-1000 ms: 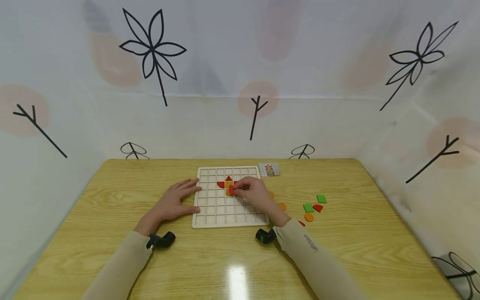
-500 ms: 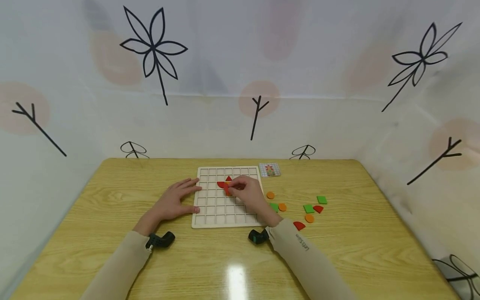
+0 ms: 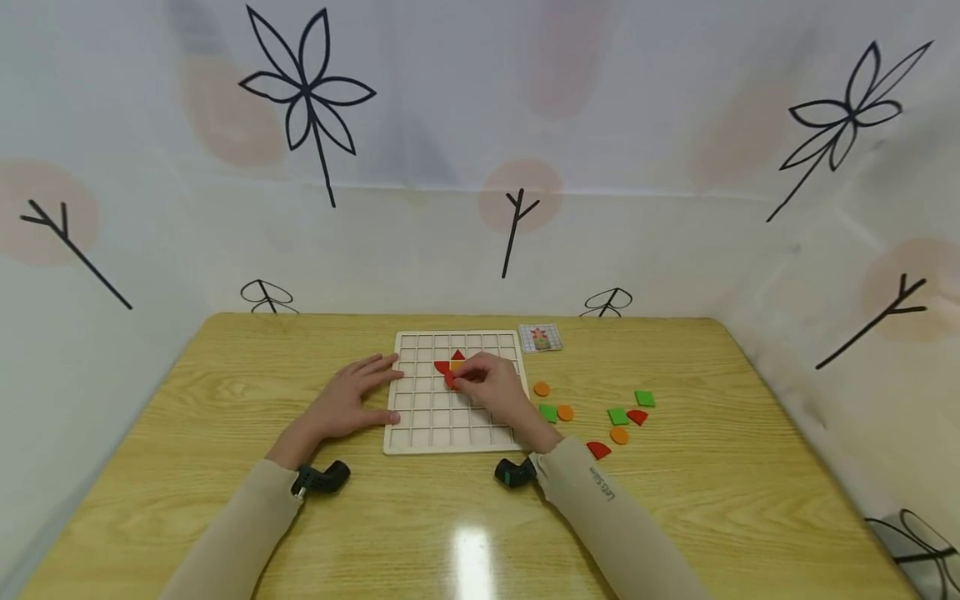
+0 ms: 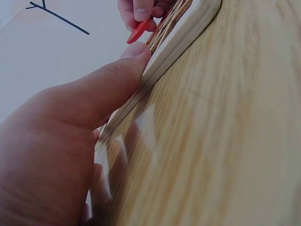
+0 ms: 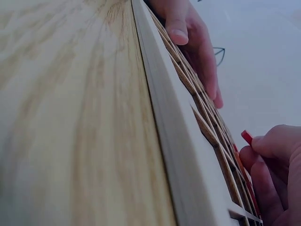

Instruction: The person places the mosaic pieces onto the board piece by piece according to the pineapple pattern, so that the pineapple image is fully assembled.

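Note:
The white grid board (image 3: 431, 435) lies on the table in the head view. My left hand (image 3: 343, 406) rests along its left edge, fingers spread, thumb on the rim. Over the board's middle, my right hand (image 3: 498, 387) pinches a small red tile (image 3: 449, 380) between thumb and fingers. The left wrist view shows this red tile (image 4: 138, 32) tilted above the grid; its full outline is partly covered by the fingers. Beyond it on the board are a red triangle (image 3: 458, 355), a red quarter-circle (image 3: 441, 367) and a partly hidden orange square (image 3: 457, 365).
A pattern card (image 3: 540, 337) lies off the board's far right corner. Right of the board are scattered orange discs (image 3: 542, 389), green squares (image 3: 644, 398) and red quarter-circles (image 3: 598, 450). A patterned cloth (image 3: 420, 250) hangs behind the table (image 3: 375, 533).
My right hand has shifted slightly left over the board with the red tile, uncovering an orange disc and a green square on the table. My left hand has stayed in place.

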The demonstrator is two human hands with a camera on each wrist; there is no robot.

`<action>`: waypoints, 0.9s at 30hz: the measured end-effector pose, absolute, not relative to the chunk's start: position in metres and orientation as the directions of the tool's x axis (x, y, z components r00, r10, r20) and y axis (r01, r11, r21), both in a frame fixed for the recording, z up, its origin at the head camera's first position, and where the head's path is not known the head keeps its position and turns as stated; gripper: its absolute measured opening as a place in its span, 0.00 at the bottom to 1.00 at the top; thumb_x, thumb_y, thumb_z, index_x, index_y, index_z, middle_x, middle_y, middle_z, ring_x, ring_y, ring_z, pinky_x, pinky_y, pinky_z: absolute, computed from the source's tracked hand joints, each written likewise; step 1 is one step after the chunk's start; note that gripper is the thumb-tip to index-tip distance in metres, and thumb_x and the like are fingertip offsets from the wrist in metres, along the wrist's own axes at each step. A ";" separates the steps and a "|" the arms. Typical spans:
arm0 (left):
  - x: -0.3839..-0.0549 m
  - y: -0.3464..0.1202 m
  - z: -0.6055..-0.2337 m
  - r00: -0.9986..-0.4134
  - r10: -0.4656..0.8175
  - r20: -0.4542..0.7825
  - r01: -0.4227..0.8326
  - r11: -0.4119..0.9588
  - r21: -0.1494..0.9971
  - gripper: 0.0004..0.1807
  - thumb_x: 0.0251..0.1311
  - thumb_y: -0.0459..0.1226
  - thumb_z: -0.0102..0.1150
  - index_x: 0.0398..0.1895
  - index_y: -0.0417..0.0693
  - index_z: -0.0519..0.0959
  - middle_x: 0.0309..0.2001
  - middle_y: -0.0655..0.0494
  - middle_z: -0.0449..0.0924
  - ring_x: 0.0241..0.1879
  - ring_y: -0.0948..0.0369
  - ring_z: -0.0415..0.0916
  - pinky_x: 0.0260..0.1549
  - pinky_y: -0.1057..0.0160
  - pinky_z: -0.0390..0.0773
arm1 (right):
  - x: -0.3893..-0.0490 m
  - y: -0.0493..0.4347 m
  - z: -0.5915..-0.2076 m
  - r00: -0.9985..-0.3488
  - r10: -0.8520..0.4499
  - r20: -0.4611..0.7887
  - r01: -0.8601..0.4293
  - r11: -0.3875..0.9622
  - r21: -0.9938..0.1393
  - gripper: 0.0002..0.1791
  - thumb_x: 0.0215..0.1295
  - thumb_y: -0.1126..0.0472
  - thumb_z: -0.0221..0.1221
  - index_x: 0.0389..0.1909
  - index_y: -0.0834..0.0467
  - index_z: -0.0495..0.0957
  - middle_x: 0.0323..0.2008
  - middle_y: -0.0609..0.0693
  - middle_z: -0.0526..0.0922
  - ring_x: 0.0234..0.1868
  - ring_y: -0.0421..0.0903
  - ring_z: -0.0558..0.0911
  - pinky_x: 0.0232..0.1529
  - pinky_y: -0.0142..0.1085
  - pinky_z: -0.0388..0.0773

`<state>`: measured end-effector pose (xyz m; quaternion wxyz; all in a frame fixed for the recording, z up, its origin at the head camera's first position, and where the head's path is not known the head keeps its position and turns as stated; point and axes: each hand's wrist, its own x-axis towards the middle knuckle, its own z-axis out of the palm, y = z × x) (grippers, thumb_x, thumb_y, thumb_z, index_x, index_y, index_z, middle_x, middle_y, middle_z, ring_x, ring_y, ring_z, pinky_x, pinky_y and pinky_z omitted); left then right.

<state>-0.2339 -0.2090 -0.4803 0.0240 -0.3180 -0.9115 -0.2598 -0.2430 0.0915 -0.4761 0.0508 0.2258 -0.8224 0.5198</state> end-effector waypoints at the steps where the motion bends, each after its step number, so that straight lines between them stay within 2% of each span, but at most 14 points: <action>1: -0.234 -0.209 -0.479 -0.798 0.566 0.206 0.589 0.663 0.461 0.41 0.55 0.59 0.68 0.71 0.53 0.72 0.76 0.53 0.59 0.75 0.47 0.51 0.67 0.35 0.51 | -0.243 0.091 -0.476 -0.891 -0.324 0.318 -0.428 0.364 -0.827 0.03 0.62 0.62 0.70 0.34 0.58 0.88 0.35 0.44 0.84 0.33 0.41 0.81 0.37 0.34 0.80; 9: -0.234 -0.209 -0.478 -0.810 0.559 0.176 0.569 0.678 0.466 0.41 0.56 0.61 0.66 0.71 0.56 0.71 0.76 0.56 0.57 0.76 0.49 0.49 0.69 0.37 0.49 | -0.243 0.089 -0.478 -0.877 -0.362 0.317 -0.457 0.420 -0.784 0.03 0.63 0.64 0.68 0.36 0.56 0.88 0.35 0.43 0.84 0.33 0.40 0.80 0.36 0.34 0.79; 20: -0.234 -0.208 -0.477 -0.818 0.553 0.156 0.554 0.686 0.472 0.42 0.57 0.61 0.65 0.72 0.56 0.70 0.77 0.58 0.56 0.76 0.50 0.48 0.69 0.38 0.48 | -0.244 0.086 -0.478 -0.861 -0.426 0.279 -0.479 0.492 -0.727 0.08 0.64 0.60 0.68 0.43 0.53 0.88 0.37 0.42 0.82 0.33 0.38 0.78 0.35 0.34 0.78; 27: -0.234 -0.209 -0.478 -0.818 0.554 0.158 0.555 0.686 0.471 0.42 0.57 0.61 0.65 0.72 0.56 0.70 0.77 0.58 0.56 0.76 0.50 0.48 0.69 0.38 0.48 | -0.241 0.084 -0.476 -0.840 -0.472 0.269 -0.515 0.533 -0.672 0.09 0.65 0.57 0.67 0.44 0.53 0.89 0.48 0.47 0.82 0.41 0.41 0.80 0.38 0.33 0.77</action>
